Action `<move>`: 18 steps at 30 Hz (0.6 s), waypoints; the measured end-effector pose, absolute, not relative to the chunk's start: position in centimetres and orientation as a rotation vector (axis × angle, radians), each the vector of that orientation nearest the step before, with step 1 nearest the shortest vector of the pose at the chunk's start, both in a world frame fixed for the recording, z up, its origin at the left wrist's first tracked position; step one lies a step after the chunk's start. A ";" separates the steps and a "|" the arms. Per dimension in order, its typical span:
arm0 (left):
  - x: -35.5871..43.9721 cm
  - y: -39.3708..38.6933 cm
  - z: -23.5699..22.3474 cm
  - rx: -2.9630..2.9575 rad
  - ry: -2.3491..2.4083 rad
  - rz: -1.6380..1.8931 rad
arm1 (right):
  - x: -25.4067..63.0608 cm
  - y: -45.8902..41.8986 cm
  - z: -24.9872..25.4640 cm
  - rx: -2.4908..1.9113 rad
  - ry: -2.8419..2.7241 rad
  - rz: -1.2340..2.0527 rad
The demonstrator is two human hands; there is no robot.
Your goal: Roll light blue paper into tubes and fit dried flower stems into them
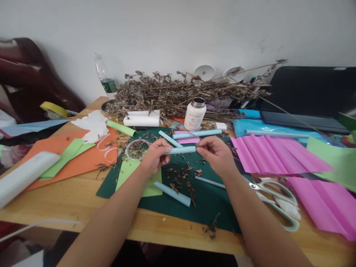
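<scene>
A rolled light-blue paper tube [182, 150] lies level above the green cutting mat [214, 207]. Its left end is gripped between the thumb and fingers of my left hand [156, 155]. At the tube's right end, my right hand [215, 154] is pinched closed around a dark bit of dried leaf right by the opening; most of the bit is hidden by the fingers. Below them, dried leaf crumbs [180, 176] are scattered on the mat. Another blue paper tube [172, 193] rests in front, and a further blue tube [197, 134] lies behind.
Scissors [274, 198] lie beside my right forearm, near pink crepe paper [274, 154]. An open white bottle [195, 115] stands behind the mat, before a heap of dried stems [167, 91]. Left are a clear tape ring [127, 150], orange paper [91, 157] and a white roll [27, 178].
</scene>
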State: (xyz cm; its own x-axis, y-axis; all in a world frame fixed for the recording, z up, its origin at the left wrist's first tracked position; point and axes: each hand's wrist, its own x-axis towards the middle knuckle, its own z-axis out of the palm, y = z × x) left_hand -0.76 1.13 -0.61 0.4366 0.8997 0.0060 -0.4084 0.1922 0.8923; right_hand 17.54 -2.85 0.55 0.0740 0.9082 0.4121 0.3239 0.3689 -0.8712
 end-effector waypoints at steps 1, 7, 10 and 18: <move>-0.8 1.1 -0.6 0.980 0.595 1.003 | 17.5 -2.8 0.5 -1.178 -1.496 0.637; -0.6 0.9 -0.3 0.941 0.523 1.025 | 17.5 -2.9 0.7 -1.055 -1.590 0.578; -0.6 0.9 -0.4 0.937 0.518 1.050 | 17.5 -3.0 0.8 -0.978 -1.652 0.508; -0.7 0.6 -0.4 0.978 0.580 1.067 | 17.5 -3.1 0.8 -0.976 -1.792 0.363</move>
